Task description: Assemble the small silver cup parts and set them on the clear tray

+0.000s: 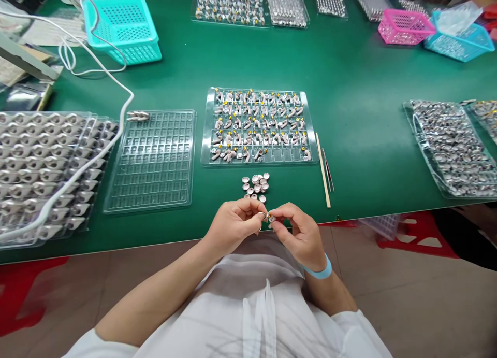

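My left hand [236, 224] and my right hand [298, 232] meet at the table's front edge, fingertips pinched together. Between them is a small earbud part [271, 217] with a yellow bit on it, gripped by my right fingers. My left finger and thumb pinch a small rounded piece [263, 216], mostly hidden by the fingers. Just beyond my hands lies a loose group of small round caps [256, 184]. Behind them a clear tray [264, 162] holds rows of similar earbud parts with yellow bits; some slots in its front row are bare.
A wooden stick [323, 171] and tweezers [328, 170] lie right of the tray. To the left are a clear slotted tray [149, 192], stacked trays of grey shells [42, 176] and a white cable [126, 106]. A turquoise basket [122, 29] stands behind; a filled tray [454, 148] lies right.
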Motion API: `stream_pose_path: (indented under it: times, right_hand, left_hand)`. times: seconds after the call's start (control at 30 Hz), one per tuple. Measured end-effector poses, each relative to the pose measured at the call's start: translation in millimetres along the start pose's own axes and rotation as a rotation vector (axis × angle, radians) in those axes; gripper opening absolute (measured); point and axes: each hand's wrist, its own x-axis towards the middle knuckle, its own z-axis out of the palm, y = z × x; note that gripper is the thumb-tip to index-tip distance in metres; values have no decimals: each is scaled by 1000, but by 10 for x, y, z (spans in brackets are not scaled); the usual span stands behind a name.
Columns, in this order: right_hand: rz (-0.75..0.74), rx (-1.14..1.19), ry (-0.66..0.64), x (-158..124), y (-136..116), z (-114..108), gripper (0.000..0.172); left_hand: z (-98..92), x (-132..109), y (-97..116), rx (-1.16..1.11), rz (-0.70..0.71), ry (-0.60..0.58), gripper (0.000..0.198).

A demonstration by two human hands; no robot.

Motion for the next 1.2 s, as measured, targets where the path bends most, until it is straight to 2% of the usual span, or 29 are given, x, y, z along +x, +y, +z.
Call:
stream_pose_path:
  times: [0.13,0.27,0.4,0.67,0.97,1.2]
  right_hand:
    - [104,71,23,-14,21,28,15]
    - [251,267,95,-28,66,48,16]
    - [325,409,142,-40,105,59,19]
    - [327,365,154,-57,62,61,13]
    - [326,405,181,-75,91,41,15]
    - [298,271,210,-102,9,-2,16]
  left_hand:
    - [-23,30,-23,-3,3,14,13]
    - [-17,45,-27,-15,12,7,15]
    - [-5,36,-26,11,29,17,14]
    - [5,27,-15,50,38,11,12]
    - [-13,19,-51,-44,46,-64,20]
    - [-29,-33,-25,-57,62,-109,23]
